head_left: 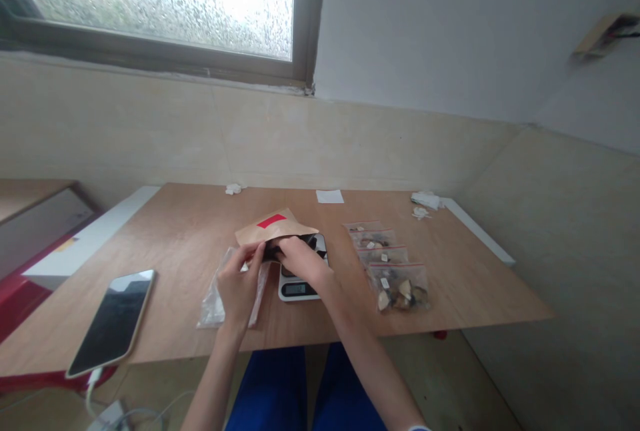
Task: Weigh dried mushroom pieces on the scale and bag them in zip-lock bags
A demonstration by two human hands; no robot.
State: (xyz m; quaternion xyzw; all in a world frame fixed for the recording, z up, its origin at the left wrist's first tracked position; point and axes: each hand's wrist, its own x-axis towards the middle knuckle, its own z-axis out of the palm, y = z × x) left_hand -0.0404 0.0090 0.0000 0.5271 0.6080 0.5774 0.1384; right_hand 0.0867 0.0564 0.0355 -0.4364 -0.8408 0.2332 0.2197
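Observation:
My left hand (240, 284) grips the top of a clear plastic bag (214, 304), which hangs flat on the wooden table (170, 251). My right hand (300, 261) curls over a dark object (300, 242) under the flap of a kraft paper envelope (265, 230) with a red label. Both hands are close together above a digital kitchen scale (297, 288), and its display faces me. The hands hide most of the scale's top. To the right stands a row of small zip bags (397, 288) holding pale and dark chunks.
A smartphone (113, 321) lies at the table's near left, with a white cable (93, 391) below the edge. A paper slip (330, 196) and crumpled white scraps (427, 200) sit at the back. A wall and a window rise behind the table.

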